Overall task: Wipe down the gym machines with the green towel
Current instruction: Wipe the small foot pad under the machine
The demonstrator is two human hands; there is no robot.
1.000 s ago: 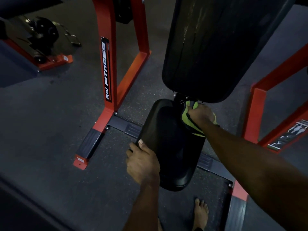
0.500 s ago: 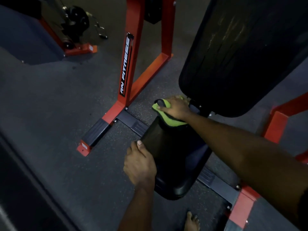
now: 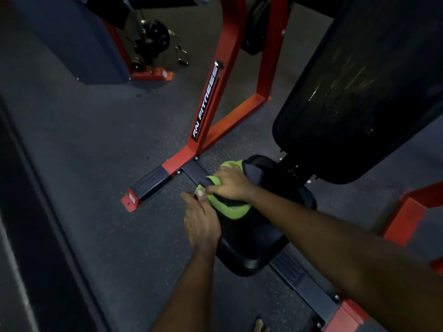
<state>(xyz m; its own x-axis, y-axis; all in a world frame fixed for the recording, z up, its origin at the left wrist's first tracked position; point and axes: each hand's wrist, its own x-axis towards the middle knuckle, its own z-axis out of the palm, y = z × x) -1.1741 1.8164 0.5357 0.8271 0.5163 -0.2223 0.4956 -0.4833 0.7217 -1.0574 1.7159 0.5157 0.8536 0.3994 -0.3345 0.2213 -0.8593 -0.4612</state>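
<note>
Dark speckled rubber flooring point(image 3: 96, 164) is noted beneath a red machine frame point(image 3: 230, 68). A green towel point(image 3: 230, 208) is pressed onto the far left edge of the black seat pad point(image 3: 259, 236) by the right hand point(image 3: 230, 183), fingers spread, not clenched. The left hand point(image 3: 203, 221) is laid on the seat's left edge, fingers extended, thumb touching the towel.

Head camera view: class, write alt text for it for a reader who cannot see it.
A person's right hand presses a green towel onto the black seat pad of a red-framed gym machine. The left hand rests against the pad's left side, thumb beside the towel; a large black back pad rises behind.
</note>
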